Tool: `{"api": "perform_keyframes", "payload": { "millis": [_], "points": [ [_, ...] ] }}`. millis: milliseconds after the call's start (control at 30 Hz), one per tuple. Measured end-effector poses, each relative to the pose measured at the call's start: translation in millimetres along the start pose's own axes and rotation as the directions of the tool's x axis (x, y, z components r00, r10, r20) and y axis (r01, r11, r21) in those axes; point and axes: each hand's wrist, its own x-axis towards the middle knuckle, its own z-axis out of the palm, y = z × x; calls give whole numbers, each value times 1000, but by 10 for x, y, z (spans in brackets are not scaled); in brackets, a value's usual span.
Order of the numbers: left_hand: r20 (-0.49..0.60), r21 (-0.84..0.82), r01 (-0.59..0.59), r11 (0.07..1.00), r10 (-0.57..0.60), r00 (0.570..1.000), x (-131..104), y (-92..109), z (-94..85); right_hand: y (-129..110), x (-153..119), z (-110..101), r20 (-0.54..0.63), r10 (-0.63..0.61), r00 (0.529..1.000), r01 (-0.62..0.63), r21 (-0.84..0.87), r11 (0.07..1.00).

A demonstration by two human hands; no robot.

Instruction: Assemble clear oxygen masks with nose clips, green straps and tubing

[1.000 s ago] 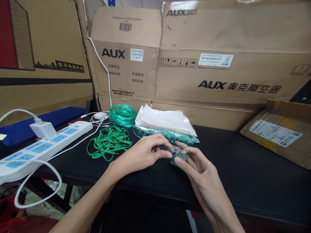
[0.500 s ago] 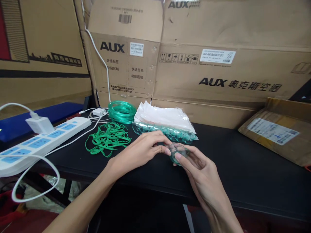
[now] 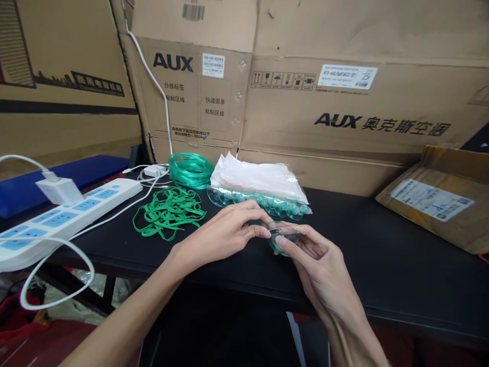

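Over the table's front part, both hands hold a clear, green-tinted plastic mask point(image 3: 283, 235), which looks like an oxygen mask. My left hand point(image 3: 239, 227) pinches its left edge between thumb and fingers. My right hand point(image 3: 315, 250) grips the other side, thumb pressed on the near face and fingers curled behind. The fingers hide much of its shape. Just beyond the hands lies a nested row of similar green masks point(image 3: 263, 202) in clear plastic, against a white packet point(image 3: 260, 176). Left of my left hand is a tangled heap of green elastic straps point(image 3: 170, 211).
Coiled green tubing point(image 3: 190, 171) sits behind the straps. A white power strip point(image 3: 69, 219) with a plugged-in charger point(image 3: 59, 188) and looping cable occupies the left. Large cardboard boxes point(image 3: 336, 102) wall the back of the black table point(image 3: 401, 275); a taped carton point(image 3: 439, 199) stands right.
The view has tilted down slightly, so the background sits a little higher. Both hands keep hold of the mask, which is turned slightly between the fingers.
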Motion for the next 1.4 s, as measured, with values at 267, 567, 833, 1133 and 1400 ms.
{"api": "perform_keyframes", "payload": {
  "millis": [267,567,833,1133,1400],
  "points": [
    [-3,-16,37,999,-37,999,8,33,32,-56,-11,13,19,44,999,-45,82,996],
    [-27,19,40,999,-39,999,22,66,42,-58,-10,28,50,52,997,-57,114,992],
    [-45,21,12,1000,-11,999,28,60,25,-36,-27,42,-28,34,999,-31,94,995],
    [-41,31,51,998,-49,998,22,73,54,22,1,1,-59,-21,998,23,25,999],
    [-30,80,54,995,-51,998,10,112,31,-1,0,-9,-42,-6,999,7,30,1000]
  ]
}}
